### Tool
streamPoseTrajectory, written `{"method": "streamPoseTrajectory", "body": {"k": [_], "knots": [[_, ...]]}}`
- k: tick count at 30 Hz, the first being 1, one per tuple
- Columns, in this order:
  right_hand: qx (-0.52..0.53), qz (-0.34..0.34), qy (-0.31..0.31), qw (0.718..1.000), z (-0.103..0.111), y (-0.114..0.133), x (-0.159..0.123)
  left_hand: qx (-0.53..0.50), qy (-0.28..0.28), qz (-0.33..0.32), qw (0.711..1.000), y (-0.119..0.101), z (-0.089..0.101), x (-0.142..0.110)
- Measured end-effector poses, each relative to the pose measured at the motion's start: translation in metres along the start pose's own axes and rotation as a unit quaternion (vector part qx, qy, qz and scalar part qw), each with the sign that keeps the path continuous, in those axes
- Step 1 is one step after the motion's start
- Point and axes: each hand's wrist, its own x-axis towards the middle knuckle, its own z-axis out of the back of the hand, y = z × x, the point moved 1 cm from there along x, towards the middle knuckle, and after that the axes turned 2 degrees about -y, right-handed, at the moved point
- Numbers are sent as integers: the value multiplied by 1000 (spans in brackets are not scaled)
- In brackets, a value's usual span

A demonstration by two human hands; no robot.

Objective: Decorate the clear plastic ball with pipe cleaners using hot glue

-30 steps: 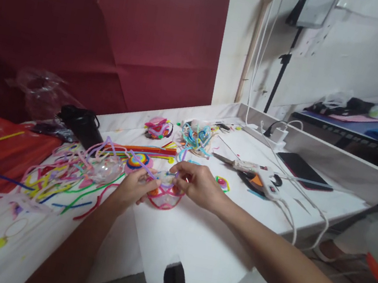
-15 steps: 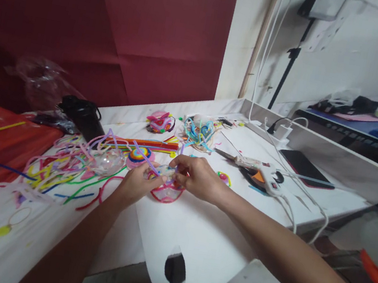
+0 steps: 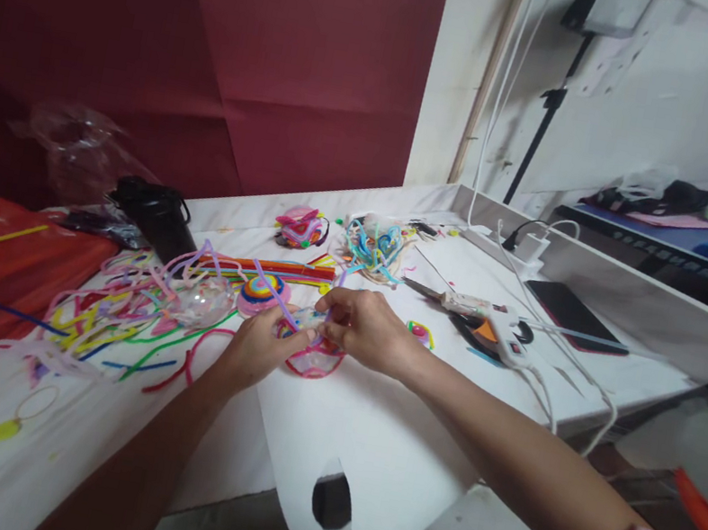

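Both my hands are close together over the white sheet, around a clear plastic dome [image 3: 314, 361] edged with red pipe cleaner. My left hand [image 3: 260, 349] is closed on its left side, thumb pressed against it. A purple pipe cleaner [image 3: 270, 280] sticks up from the dome beside my left fingers. With bent fingers pinched together, my right hand [image 3: 366, 331] holds the dome's right upper side, where another bit of purple pipe cleaner [image 3: 342, 279] shows. My fingers hide much of the dome. Just left lies a rainbow-coiled disc [image 3: 264, 293].
Loose pipe cleaners [image 3: 104, 321] and a clear ball [image 3: 203, 302] lie left, near a black bottle [image 3: 153, 216]. A glue gun [image 3: 488, 316], scissors [image 3: 422, 290] and a phone [image 3: 574, 316] are right. A white sheet [image 3: 357, 439] overhangs the front edge.
Almost nothing differs. My fingers have shifted slightly on the dome, and the view has moved a little.
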Motion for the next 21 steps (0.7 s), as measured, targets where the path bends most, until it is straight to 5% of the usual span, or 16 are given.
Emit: {"method": "streamPoseTrajectory", "body": {"k": [21], "knots": [[11, 16, -7, 1000, -1, 0, 2, -37, 14, -14, 999, -2, 3, -1]]}}
